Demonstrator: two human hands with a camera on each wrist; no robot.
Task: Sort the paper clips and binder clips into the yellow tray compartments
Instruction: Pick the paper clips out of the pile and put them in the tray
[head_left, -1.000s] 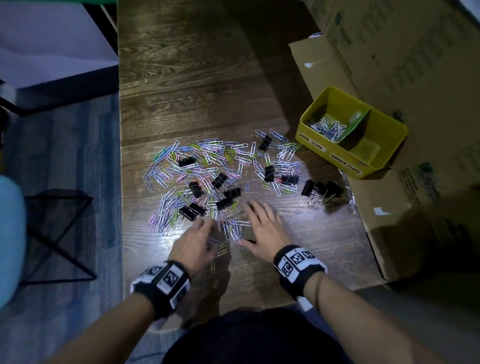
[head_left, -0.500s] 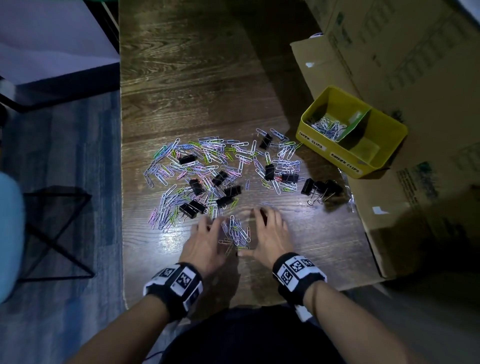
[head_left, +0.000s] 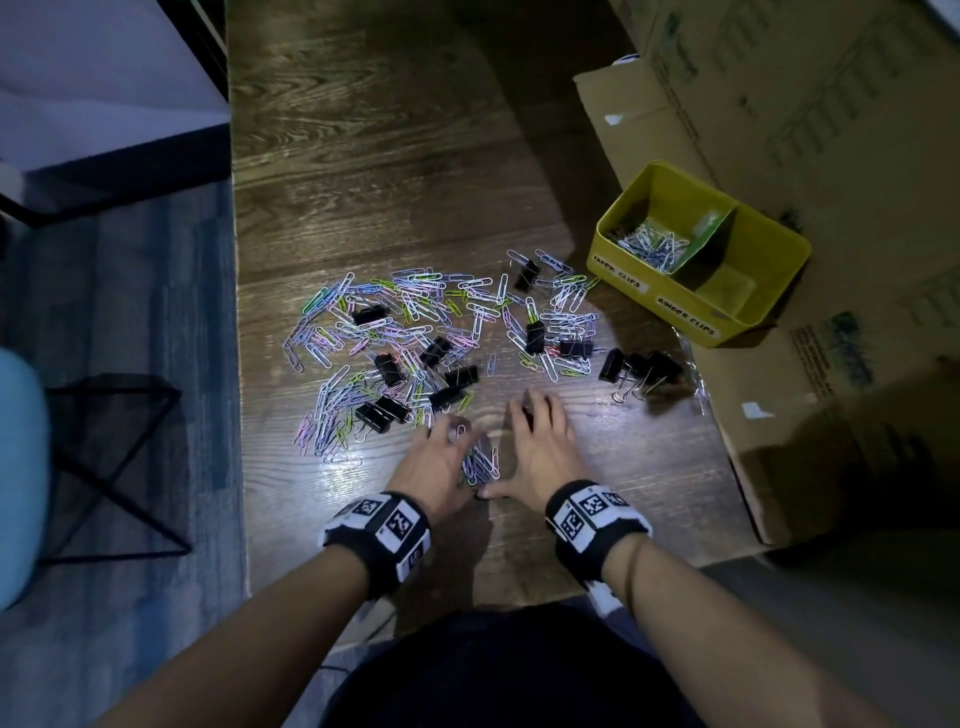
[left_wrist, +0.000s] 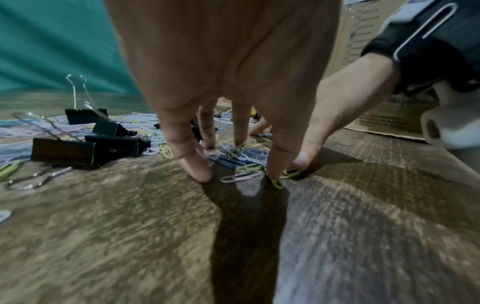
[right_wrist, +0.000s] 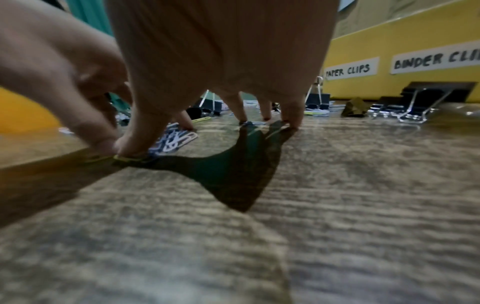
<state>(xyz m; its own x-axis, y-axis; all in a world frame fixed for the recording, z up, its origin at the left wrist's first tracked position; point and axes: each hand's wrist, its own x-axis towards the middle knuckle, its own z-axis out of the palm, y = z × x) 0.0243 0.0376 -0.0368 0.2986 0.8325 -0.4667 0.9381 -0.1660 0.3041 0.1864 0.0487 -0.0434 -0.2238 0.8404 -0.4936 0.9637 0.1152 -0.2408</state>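
Observation:
Coloured paper clips (head_left: 415, 312) and black binder clips (head_left: 639, 366) lie scattered across the wooden table (head_left: 363, 156). At the near edge of the scatter my left hand (head_left: 447, 452) and right hand (head_left: 519, 452) stand fingertips-down on the table, either side of a small heap of paper clips (head_left: 480, 465). The left wrist view shows the heap (left_wrist: 241, 156) among the left fingers (left_wrist: 194, 164). In the right wrist view both thumbs meet over a yellow clip (right_wrist: 130, 158). The yellow tray (head_left: 644, 299) sits far right, with paper clips (head_left: 649, 244) in its left compartment.
Cardboard boxes (head_left: 779, 104) stand behind and right of the tray, and a flattened one (head_left: 831, 415) lies under it. A cluster of binder clips (right_wrist: 420, 102) lies just in front of the tray's labelled wall (right_wrist: 415, 41). A black wire frame (head_left: 104, 467) stands on the carpet at left.
Both hands have closed in toward each other and drawn back toward me, raking a loose group of paper clips into a tighter heap between them.

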